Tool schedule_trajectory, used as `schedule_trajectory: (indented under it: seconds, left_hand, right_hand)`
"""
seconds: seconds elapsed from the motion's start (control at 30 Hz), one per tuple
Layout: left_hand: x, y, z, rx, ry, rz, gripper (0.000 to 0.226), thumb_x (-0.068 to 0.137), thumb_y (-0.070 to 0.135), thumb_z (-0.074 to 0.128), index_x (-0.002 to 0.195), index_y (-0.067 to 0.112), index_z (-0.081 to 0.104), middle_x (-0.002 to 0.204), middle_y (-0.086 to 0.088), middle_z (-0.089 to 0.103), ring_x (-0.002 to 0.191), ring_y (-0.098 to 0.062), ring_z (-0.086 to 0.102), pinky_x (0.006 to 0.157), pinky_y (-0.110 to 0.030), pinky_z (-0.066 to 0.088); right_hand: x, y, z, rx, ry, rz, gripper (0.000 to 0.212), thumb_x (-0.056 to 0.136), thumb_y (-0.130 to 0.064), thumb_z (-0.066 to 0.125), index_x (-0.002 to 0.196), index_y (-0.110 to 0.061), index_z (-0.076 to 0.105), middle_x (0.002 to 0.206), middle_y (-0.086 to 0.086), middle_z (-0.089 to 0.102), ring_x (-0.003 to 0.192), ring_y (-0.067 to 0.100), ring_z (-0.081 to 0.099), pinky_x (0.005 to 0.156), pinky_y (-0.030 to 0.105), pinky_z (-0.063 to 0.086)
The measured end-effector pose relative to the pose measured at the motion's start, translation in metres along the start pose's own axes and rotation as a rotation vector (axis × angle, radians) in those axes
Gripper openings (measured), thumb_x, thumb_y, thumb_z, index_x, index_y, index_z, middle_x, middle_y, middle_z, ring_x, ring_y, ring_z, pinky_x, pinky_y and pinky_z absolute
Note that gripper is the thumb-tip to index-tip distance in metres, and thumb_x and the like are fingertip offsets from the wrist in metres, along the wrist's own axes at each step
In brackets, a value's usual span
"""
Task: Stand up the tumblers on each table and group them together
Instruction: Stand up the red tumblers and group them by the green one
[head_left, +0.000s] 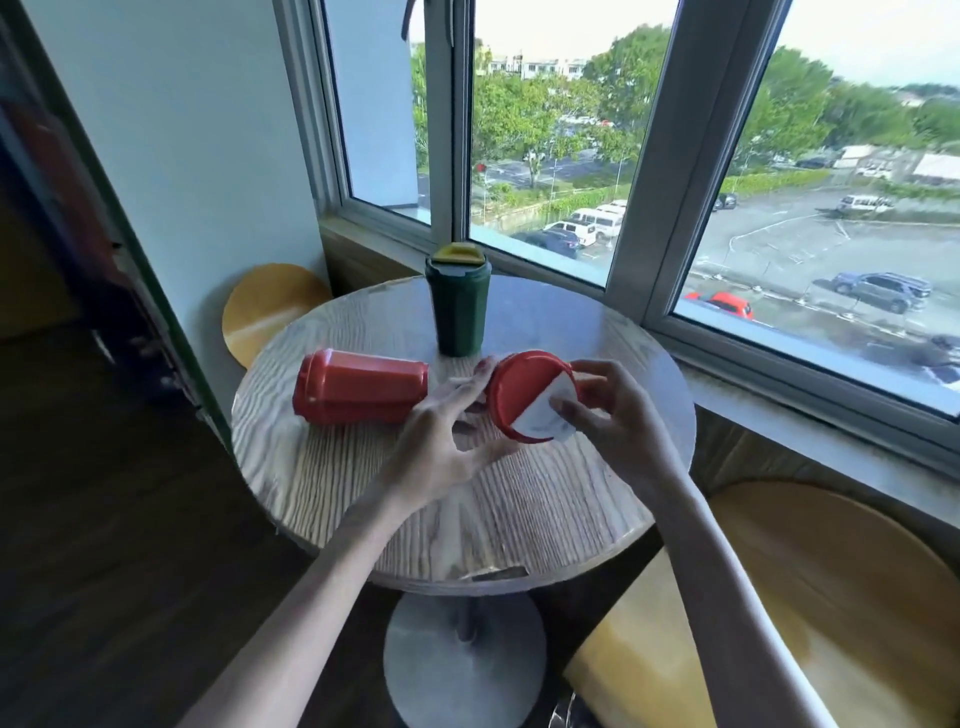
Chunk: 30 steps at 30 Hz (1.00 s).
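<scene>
The table is pale wood with coarse open grain, mostly matt. Its pedestal foot looks like brushed grey metal. The left red tumbler and right red tumbler look like smooth, faintly glossy plastic; a white papery sticker covers part of the right one's end. The green tumbler looks matt.

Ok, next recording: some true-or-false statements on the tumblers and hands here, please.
1. The dark green tumbler with a yellow lid stands upright on the round wooden table. True.
2. Both red plastic tumblers stand upright. False: one red tumbler lies on its side; the other red tumbler is tipped, its round end facing the camera.
3. The right hand grips the tipped tumbler. True.
4. The left hand grips the green tumbler. False: its fingers are straight, beside the tipped red one.
</scene>
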<state>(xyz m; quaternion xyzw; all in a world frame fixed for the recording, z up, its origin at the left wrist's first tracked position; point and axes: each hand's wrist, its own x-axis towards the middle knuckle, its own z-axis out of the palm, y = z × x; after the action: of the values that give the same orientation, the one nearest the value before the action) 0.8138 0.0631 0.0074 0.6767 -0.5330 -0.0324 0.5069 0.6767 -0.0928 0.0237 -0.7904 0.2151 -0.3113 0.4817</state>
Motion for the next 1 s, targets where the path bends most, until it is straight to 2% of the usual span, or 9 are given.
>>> schedule_trajectory:
  seconds: [0.1,0.2,0.3,0.4,0.47,0.63,0.73,0.9,1.0]
  left_hand:
    - [0.015,0.001,0.001,-0.061,0.062,-0.03,0.071,0.073,0.029,0.077,0.136,0.014,0.048,0.11,0.011,0.059,0.098,0.0,0.061,0.081,-0.011,0.05]
    - [0.03,-0.001,0.005,-0.072,0.087,-0.056,0.068,0.071,0.034,0.077,0.132,0.017,0.053,0.115,0.004,0.062,0.103,-0.003,0.061,0.087,-0.016,0.05]
    - [0.044,-0.001,0.009,-0.136,0.065,-0.115,0.068,0.065,0.042,0.078,0.123,0.018,0.053,0.121,0.004,0.062,0.108,0.0,0.059,0.087,-0.013,0.049]
    - [0.059,0.002,0.01,-0.264,0.031,-0.174,0.064,0.064,0.034,0.081,0.118,0.015,0.051,0.116,0.004,0.062,0.106,-0.006,0.061,0.082,-0.015,0.052]
    - [0.07,0.002,0.009,-0.265,0.015,-0.18,0.065,0.068,0.028,0.081,0.124,0.017,0.05,0.118,0.003,0.061,0.101,-0.005,0.062,0.081,-0.017,0.054]
    - [0.084,-0.001,0.006,-0.239,-0.072,-0.2,0.073,0.071,0.039,0.076,0.135,0.02,0.045,0.131,-0.004,0.057,0.103,-0.012,0.063,0.085,-0.026,0.055]
    - [0.085,-0.003,0.005,-0.25,-0.087,-0.235,0.08,0.069,0.046,0.072,0.138,0.019,0.043,0.133,-0.006,0.055,0.104,-0.013,0.061,0.09,-0.03,0.053]
    - [0.082,-0.006,0.002,-0.254,-0.078,-0.271,0.07,0.079,0.038,0.069,0.139,0.018,0.039,0.134,-0.008,0.054,0.104,-0.012,0.059,0.084,-0.016,0.051]
    - [0.082,-0.005,0.001,-0.247,-0.101,-0.276,0.072,0.08,0.041,0.067,0.141,0.019,0.037,0.137,-0.008,0.052,0.107,-0.013,0.057,0.089,-0.021,0.049]
  right_hand:
    - [0.01,-0.005,-0.004,0.008,-0.017,-0.027,0.06,0.07,-0.026,0.081,0.122,-0.02,0.053,0.112,0.004,0.064,0.103,0.016,0.061,0.085,0.038,0.055]
    - [0.014,-0.008,-0.006,0.045,-0.028,-0.061,0.074,0.066,-0.024,0.083,0.131,-0.017,0.047,0.124,0.003,0.055,0.11,0.014,0.054,0.075,0.024,0.055]
    - [0.02,-0.012,-0.011,0.065,-0.026,-0.07,0.071,0.068,-0.016,0.081,0.129,-0.016,0.046,0.12,0.0,0.053,0.109,0.01,0.052,0.073,0.011,0.049]
    - [0.03,-0.014,-0.016,0.051,-0.003,-0.044,0.065,0.069,-0.02,0.08,0.125,-0.022,0.046,0.111,-0.01,0.056,0.101,0.003,0.054,0.078,0.01,0.045]
    - [0.037,-0.015,-0.017,0.028,0.011,-0.027,0.064,0.07,-0.026,0.079,0.125,-0.021,0.047,0.108,-0.01,0.057,0.096,0.0,0.055,0.076,0.009,0.044]
    - [0.049,-0.008,-0.018,0.06,0.02,0.034,0.078,0.053,-0.062,0.079,0.117,-0.029,0.049,0.114,0.005,0.062,0.103,0.017,0.061,0.085,0.033,0.052]
    - [0.049,-0.002,-0.012,0.106,0.039,0.033,0.075,0.055,-0.059,0.08,0.117,-0.026,0.052,0.115,0.002,0.063,0.106,0.019,0.061,0.087,0.037,0.053]
    - [0.05,-0.002,0.001,0.107,0.072,0.014,0.059,0.071,-0.034,0.076,0.122,-0.017,0.051,0.114,-0.001,0.062,0.11,0.022,0.059,0.093,0.038,0.051]
    - [0.05,-0.002,0.003,0.071,0.069,0.023,0.068,0.073,-0.043,0.074,0.129,-0.015,0.047,0.12,0.002,0.061,0.11,0.018,0.059,0.097,0.042,0.049]
